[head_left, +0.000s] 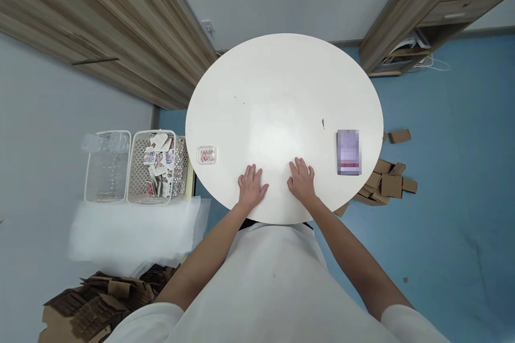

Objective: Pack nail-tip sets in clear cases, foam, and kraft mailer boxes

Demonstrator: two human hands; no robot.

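My left hand rests palm down on the white oval table, fingers spread and holding nothing. Also flat on the tabletop, my right hand lies with its fingers apart and nothing in its grasp. Left of my left hand, near the table's edge, sits a small clear case with several pinkish-red pieces inside. Over to the right of my right hand lies a purple rectangular item, blurred by pixelation, so its kind cannot be told. Neither hand touches these two things.
Left of the table stand a white basket of small cards and packets, and a bin with clear plastic boxes. White sheets and folded cardboard lie below them. Small brown boxes are on the floor at right. Wooden cabinets flank the table.
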